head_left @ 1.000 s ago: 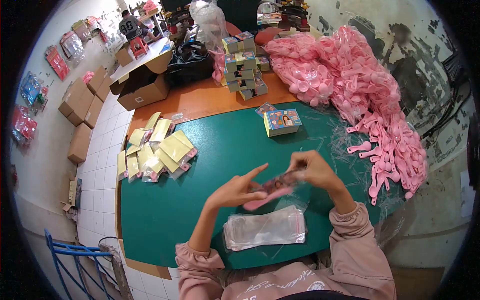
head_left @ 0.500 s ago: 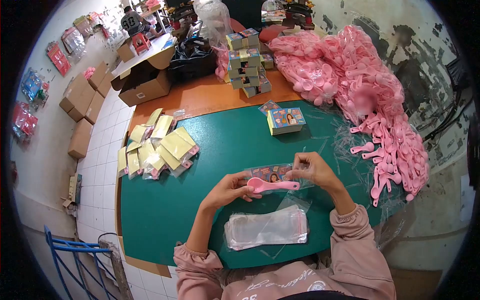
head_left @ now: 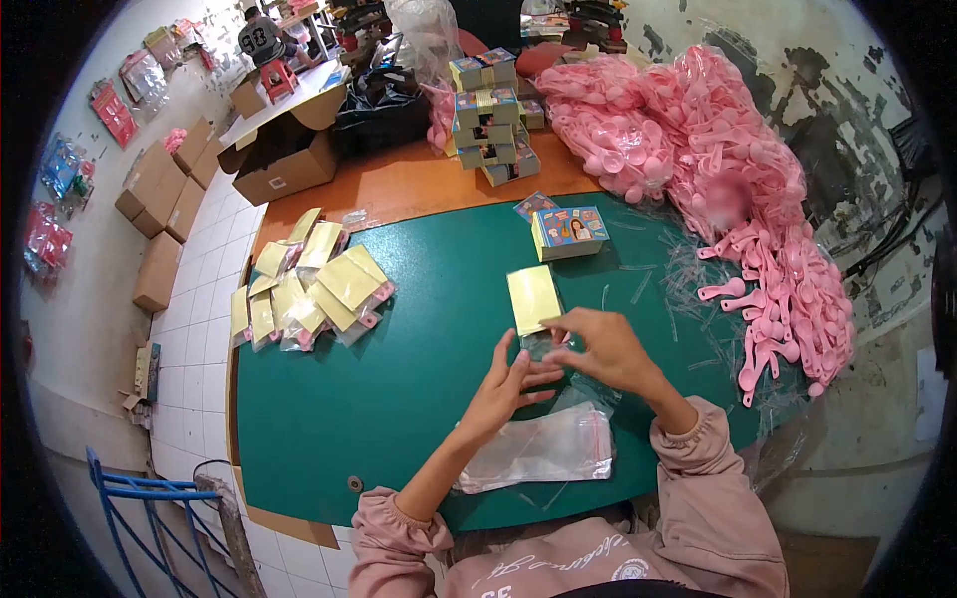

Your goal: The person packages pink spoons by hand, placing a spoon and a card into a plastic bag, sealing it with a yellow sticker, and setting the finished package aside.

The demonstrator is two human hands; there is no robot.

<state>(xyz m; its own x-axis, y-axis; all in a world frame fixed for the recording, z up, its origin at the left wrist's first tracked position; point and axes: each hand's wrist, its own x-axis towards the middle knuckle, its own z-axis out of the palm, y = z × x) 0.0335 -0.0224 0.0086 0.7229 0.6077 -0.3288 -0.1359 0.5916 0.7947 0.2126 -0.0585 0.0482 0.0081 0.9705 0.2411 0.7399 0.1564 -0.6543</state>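
Observation:
A clear packet with a yellow card side (head_left: 535,300) stands out at the middle of the green table, its lower end between my hands. My right hand (head_left: 606,351) pinches that lower end with thumb and forefinger. My left hand (head_left: 502,387) is just left of it, fingers apart, holding nothing that I can see. Below my hands lies a stack of clear plastic sleeves (head_left: 543,448), partly under my left wrist. Beyond the packet sits a stack of printed cards (head_left: 571,231). Several finished-looking yellow packets (head_left: 317,284) lie in a pile at the left.
Pink spoons (head_left: 773,309) spill from large plastic bags (head_left: 688,130) at the right. Card bundles (head_left: 488,125) are piled at the back. An open cardboard box (head_left: 289,169) and a black bag (head_left: 384,105) stand at the back left. A person (head_left: 261,40) sits far off.
The packet has been turned over and upright, so the yellow side shows instead of the pink spoon and printed card. My left hand has let go and its fingers have spread.

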